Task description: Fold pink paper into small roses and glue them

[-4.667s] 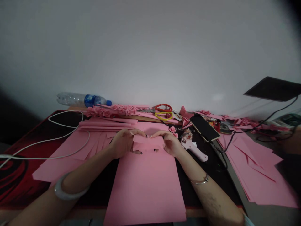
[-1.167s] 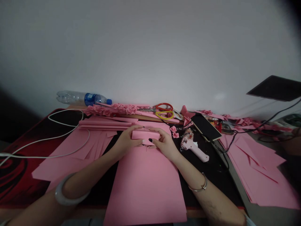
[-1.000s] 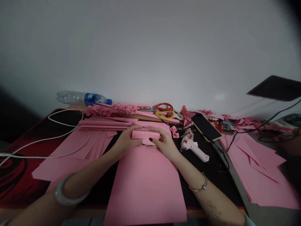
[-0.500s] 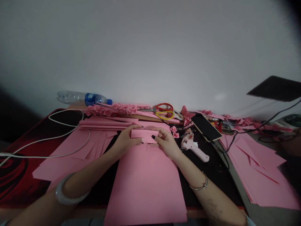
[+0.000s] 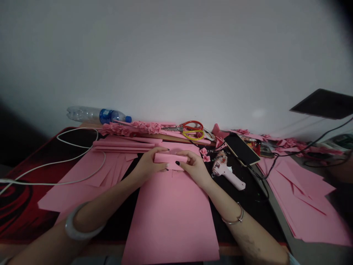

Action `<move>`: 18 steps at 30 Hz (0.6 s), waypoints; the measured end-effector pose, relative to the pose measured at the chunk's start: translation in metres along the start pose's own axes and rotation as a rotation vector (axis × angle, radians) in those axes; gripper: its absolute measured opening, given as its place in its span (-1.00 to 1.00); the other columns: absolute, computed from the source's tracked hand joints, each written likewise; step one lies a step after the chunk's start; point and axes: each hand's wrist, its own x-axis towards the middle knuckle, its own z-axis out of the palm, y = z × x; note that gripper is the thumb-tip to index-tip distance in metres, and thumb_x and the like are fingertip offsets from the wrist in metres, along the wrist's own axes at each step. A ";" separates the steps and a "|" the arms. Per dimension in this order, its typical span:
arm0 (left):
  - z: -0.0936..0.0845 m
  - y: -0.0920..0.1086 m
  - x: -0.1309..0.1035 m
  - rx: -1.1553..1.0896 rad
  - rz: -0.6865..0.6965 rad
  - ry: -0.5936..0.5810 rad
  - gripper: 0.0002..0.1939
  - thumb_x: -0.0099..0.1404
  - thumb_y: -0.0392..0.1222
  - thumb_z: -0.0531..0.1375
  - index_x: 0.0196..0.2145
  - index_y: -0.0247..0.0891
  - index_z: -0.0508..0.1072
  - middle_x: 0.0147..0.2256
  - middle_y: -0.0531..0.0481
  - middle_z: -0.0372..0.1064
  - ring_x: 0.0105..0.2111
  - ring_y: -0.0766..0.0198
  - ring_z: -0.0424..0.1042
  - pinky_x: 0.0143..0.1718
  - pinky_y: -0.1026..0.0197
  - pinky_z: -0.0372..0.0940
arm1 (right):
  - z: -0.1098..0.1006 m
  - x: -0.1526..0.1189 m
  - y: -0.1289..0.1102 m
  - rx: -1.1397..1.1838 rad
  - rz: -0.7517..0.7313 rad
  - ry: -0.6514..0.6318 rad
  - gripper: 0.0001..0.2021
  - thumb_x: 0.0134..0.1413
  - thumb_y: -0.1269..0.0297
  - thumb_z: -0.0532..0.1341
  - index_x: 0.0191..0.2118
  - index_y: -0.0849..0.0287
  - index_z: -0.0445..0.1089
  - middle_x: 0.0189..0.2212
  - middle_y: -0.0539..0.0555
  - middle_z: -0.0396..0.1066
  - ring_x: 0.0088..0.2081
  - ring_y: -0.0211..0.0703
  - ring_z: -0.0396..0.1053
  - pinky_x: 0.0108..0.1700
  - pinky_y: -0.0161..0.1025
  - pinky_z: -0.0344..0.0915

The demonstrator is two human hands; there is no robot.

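A small folded pink paper strip is pinched between both hands over the far end of a large pink sheet. My left hand grips its left end, thumb underneath and fingers on top. My right hand holds its right end, with a dark-nailed thumb pressed on the front face. A pale bangle circles my left wrist and a thin metal bracelet my right.
Pink glue gun and phone lie right of my hands. Scissors, paper flowers and a water bottle sit along the wall. White cable loops left; pink sheets pile right.
Since the earliest frame the wider pink piece has been folded down into a narrow strip. Over the last second my hands only shifted slightly, my right thumb sliding along the strip.
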 end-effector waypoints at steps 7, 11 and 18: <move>0.002 -0.013 0.000 -0.068 0.004 -0.229 -0.51 -0.06 -0.31 0.28 -0.10 -0.27 0.39 0.03 -0.13 0.22 -0.31 0.21 0.45 -0.47 0.21 0.47 | -0.003 -0.002 -0.005 -0.219 0.002 -0.163 -0.82 -0.12 0.21 0.28 -0.50 0.22 0.35 -0.58 -0.06 0.24 -0.53 -0.31 0.16 -0.45 -0.33 0.11; 0.002 -0.016 -0.001 -0.065 0.023 -0.304 -0.52 -0.05 -0.35 0.26 -0.10 -0.28 0.37 -0.02 -0.15 0.26 -0.24 0.11 0.45 -0.50 0.20 0.47 | -0.002 -0.003 -0.006 -0.209 0.025 -0.218 -0.72 -0.04 0.11 0.24 -0.54 0.23 0.28 -0.63 -0.11 0.09 -0.58 -0.36 0.01 -0.52 -0.36 -0.04; 0.004 -0.014 -0.003 -0.072 0.000 -0.324 -0.51 -0.05 -0.35 0.26 -0.09 -0.28 0.38 -0.01 -0.18 0.26 -0.15 0.02 0.42 -0.51 0.20 0.46 | 0.003 -0.004 -0.007 -0.251 -0.006 -0.178 -0.61 0.03 0.04 0.15 -0.63 0.17 0.09 -0.66 -0.13 -0.06 -0.59 -0.36 -0.11 -0.55 -0.35 -0.15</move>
